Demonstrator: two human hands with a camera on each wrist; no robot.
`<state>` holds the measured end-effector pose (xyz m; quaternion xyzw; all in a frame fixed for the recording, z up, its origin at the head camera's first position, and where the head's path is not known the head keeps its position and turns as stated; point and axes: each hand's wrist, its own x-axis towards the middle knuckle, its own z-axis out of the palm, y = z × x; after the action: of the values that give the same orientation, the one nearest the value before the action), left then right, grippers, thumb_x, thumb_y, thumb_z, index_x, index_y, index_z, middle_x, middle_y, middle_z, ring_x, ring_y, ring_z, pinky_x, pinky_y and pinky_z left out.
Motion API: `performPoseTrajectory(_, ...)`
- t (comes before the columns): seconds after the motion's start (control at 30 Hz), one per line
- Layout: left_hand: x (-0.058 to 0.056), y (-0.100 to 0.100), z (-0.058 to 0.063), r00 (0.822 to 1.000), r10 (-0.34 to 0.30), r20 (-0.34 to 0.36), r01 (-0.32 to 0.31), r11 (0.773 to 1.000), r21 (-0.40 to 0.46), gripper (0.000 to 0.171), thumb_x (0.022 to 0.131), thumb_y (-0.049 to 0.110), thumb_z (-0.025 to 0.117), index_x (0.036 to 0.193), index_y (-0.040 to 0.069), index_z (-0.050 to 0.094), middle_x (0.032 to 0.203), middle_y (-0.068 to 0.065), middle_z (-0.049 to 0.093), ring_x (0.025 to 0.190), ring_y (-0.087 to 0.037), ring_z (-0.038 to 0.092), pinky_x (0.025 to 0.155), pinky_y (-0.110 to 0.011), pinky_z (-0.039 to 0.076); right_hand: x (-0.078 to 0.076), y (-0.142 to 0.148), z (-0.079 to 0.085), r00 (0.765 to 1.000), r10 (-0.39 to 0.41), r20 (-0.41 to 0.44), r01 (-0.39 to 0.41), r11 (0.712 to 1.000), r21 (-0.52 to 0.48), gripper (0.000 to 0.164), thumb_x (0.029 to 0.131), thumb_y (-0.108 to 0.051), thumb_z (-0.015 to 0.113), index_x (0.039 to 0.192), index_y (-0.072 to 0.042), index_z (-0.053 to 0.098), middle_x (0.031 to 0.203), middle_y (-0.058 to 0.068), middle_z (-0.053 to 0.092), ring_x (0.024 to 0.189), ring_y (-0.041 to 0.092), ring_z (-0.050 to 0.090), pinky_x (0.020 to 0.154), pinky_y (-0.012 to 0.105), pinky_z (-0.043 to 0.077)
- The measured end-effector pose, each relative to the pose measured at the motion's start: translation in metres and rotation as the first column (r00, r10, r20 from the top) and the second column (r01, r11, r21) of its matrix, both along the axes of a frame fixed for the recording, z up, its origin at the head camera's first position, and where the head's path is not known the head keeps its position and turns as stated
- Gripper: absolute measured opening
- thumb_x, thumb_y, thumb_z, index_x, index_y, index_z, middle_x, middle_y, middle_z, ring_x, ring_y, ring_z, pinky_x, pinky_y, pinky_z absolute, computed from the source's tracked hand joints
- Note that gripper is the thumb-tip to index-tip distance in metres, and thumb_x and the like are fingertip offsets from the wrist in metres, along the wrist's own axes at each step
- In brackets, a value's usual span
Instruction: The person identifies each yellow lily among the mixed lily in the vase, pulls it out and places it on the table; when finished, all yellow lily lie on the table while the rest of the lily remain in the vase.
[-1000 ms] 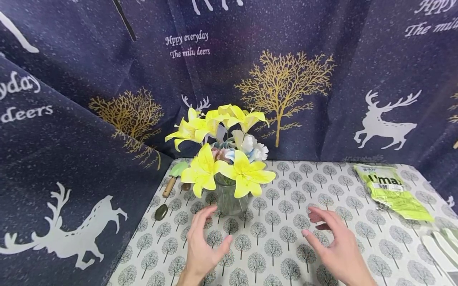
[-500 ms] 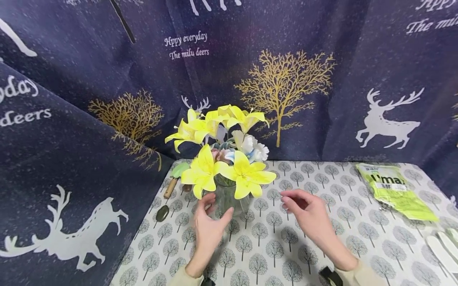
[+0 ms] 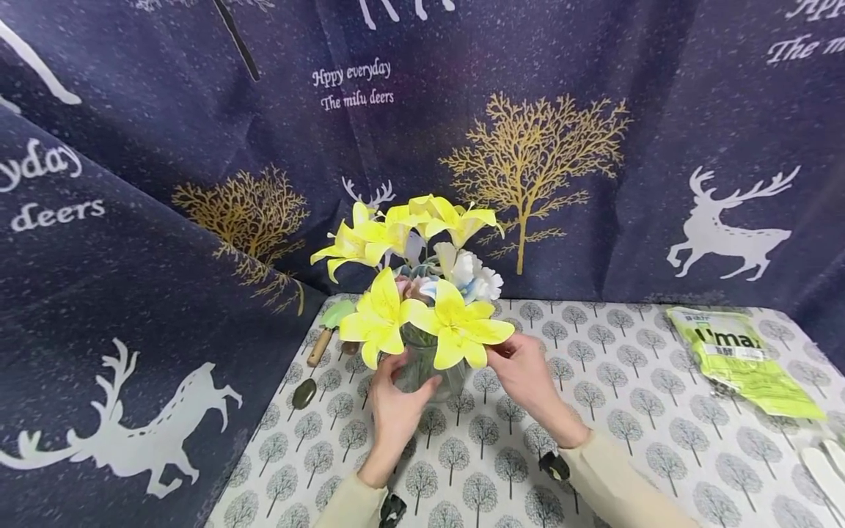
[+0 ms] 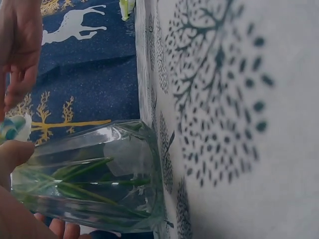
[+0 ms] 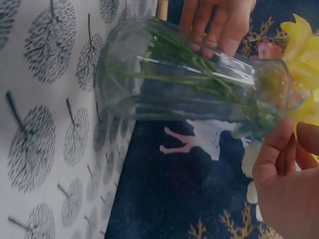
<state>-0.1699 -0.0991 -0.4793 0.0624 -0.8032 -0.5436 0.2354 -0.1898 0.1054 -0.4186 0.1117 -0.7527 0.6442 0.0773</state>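
A clear glass vase (image 3: 425,378) stands upright on the table, green stems (image 4: 84,181) inside it. Out of its mouth rises a bunch of yellow lilies (image 3: 455,326) with white and pinkish blooms among them. My left hand (image 3: 399,407) holds the vase from its left side, thumb in front and fingers round the far side. At the vase's right, close under a front lily, is my right hand (image 3: 528,374). In the right wrist view its fingertips (image 5: 276,139) are at the vase rim beside petals; whether they pinch anything is unclear.
A small wooden-handled tool (image 3: 320,348), a green leaf (image 3: 338,314) and a dark oval stone (image 3: 304,394) lie left of the vase. At the right are a lime-green packet (image 3: 746,363) and white strips (image 3: 825,473). A dark blue curtain (image 3: 409,147) hangs behind.
My left hand has moved forward onto the vase's side. My right hand has swung left from over the table to the lily and vase rim. The vase and flowers stay in place.
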Motion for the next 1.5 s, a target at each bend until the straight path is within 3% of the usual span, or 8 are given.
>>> performPoseTrajectory(0.17,-0.004,0.001,-0.001,1.0,0.008,-0.004,-0.008,0.999,0.038,0.059,0.067,0.026,0.094,0.12,0.018,0.068,0.116,-0.002,0.071,0.108,-0.025,0.068,0.102,-0.049,0.055,-0.008,-0.012,0.0,1.0,-0.002,0.003,0.002,1.0,-0.02,0.033,0.091,-0.009,0.073,0.123,-0.006,0.07,0.119,0.018,0.074,0.093,0.008,0.07,0.082,0.021,0.063)
performPoseTrajectory(0.33,-0.008,0.003,0.0,1.0,0.021,-0.011,-0.02,0.999,0.042,0.058,0.067,0.022,0.093,0.118,0.011,0.068,0.116,-0.007,0.072,0.109,-0.027,0.068,0.102,-0.046,0.057,-0.011,-0.023,0.0,1.0,-0.024,0.02,0.025,0.998,-0.061,0.035,0.088,-0.006,0.075,0.123,-0.006,0.069,0.12,0.016,0.073,0.098,0.006,0.07,0.09,0.023,0.062)
performPoseTrajectory(0.7,-0.006,0.007,0.002,0.996,0.078,-0.04,-0.08,0.996,-0.046,0.058,0.065,0.025,0.094,0.115,0.009,0.068,0.111,-0.01,0.073,0.1,-0.028,0.072,0.095,-0.046,0.06,-0.012,-0.049,0.001,0.992,-0.129,0.005,0.127,0.967,-0.221,0.038,0.083,-0.003,0.08,0.12,-0.003,0.07,0.115,0.019,0.074,0.096,0.003,0.07,0.089,0.019,0.061)
performPoseTrajectory(0.83,-0.007,0.008,0.001,0.994,0.101,-0.03,-0.103,0.993,-0.063,0.056,0.064,0.028,0.095,0.111,0.012,0.07,0.107,-0.007,0.073,0.098,-0.026,0.074,0.096,-0.045,0.059,-0.014,-0.057,0.001,0.974,-0.226,-0.02,0.219,0.961,-0.172,0.037,0.08,-0.006,0.083,0.115,-0.005,0.073,0.109,0.016,0.076,0.092,-0.001,0.069,0.088,0.017,0.06)
performPoseTrajectory(0.97,-0.009,0.008,0.001,0.993,0.117,-0.012,-0.117,0.991,-0.063,0.056,0.062,0.032,0.096,0.11,0.015,0.072,0.106,-0.003,0.075,0.098,-0.024,0.073,0.097,-0.047,0.055,-0.013,-0.06,0.0,0.968,-0.251,-0.027,0.244,0.955,-0.168,0.036,0.08,-0.001,0.08,0.114,-0.004,0.072,0.108,0.016,0.077,0.091,-0.003,0.068,0.089,0.017,0.059)
performPoseTrajectory(1.13,-0.01,0.007,0.002,0.994,0.108,0.028,-0.107,0.994,-0.03,0.058,0.062,0.033,0.096,0.112,0.018,0.072,0.108,0.0,0.076,0.102,-0.022,0.072,0.1,-0.045,0.054,-0.009,-0.063,-0.003,0.964,-0.263,-0.034,0.256,0.956,-0.144,0.034,0.081,0.001,0.076,0.114,-0.004,0.07,0.108,0.015,0.076,0.095,0.009,0.07,0.089,0.019,0.059)
performPoseTrajectory(1.33,-0.008,0.008,0.001,0.995,0.094,0.026,-0.094,0.995,-0.019,0.058,0.063,0.032,0.096,0.114,0.017,0.072,0.112,-0.002,0.074,0.102,-0.023,0.074,0.098,-0.041,0.06,-0.008,-0.069,-0.009,0.934,-0.322,-0.153,0.302,0.943,-0.138,0.036,0.081,0.004,0.073,0.116,-0.003,0.067,0.108,0.013,0.075,0.097,0.011,0.069,0.089,0.019,0.059)
performPoseTrajectory(1.5,-0.007,0.007,-0.001,0.995,0.095,0.0,-0.095,0.995,-0.025,0.058,0.062,0.027,0.097,0.113,0.013,0.071,0.112,-0.006,0.075,0.1,-0.024,0.074,0.093,-0.041,0.062,-0.008,-0.072,-0.019,0.856,-0.363,-0.368,0.357,0.93,-0.086,0.035,0.079,0.006,0.072,0.113,-0.004,0.065,0.102,0.011,0.074,0.095,0.017,0.07,0.086,0.023,0.06)
